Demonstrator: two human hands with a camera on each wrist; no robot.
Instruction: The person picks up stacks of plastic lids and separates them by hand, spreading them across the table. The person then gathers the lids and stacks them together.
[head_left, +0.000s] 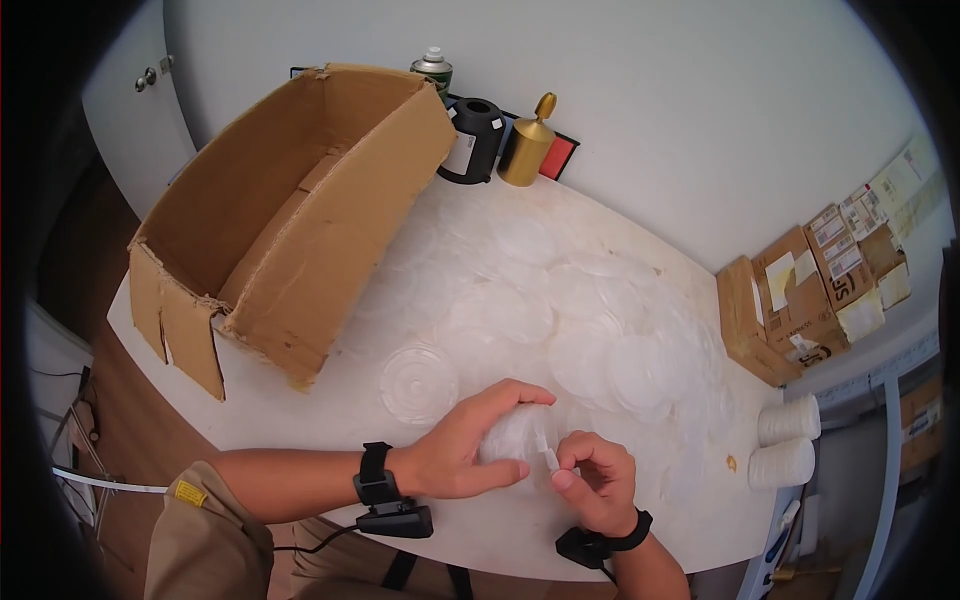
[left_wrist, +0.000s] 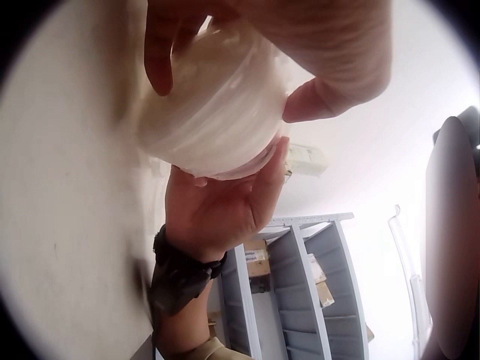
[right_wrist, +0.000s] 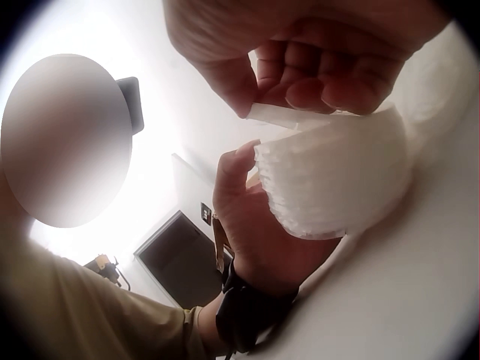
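Note:
Near the table's front edge, my left hand [head_left: 450, 452] grips a stack of translucent plastic lids [head_left: 505, 440], thumb on one side and fingers round the other. The stack lies tipped on its side, its ridged rims showing in the right wrist view. My right hand [head_left: 600, 478] pinches a narrow white strip [right_wrist: 274, 115] between thumb and forefinger at the end of the stack. The strip runs along the stack's upper side. Just beyond my left hand, one round lid [head_left: 418, 384] lies flat.
Many loose translucent lids [head_left: 500, 310] spread over the white table. A large open cardboard box [head_left: 300, 230] stands at left. Behind are a spray can [head_left: 432, 70], a black canister [head_left: 475, 145] and a gold container [head_left: 527, 150]. Two lid stacks [head_left: 782, 464] and taped cartons [head_left: 790, 300] sit at right.

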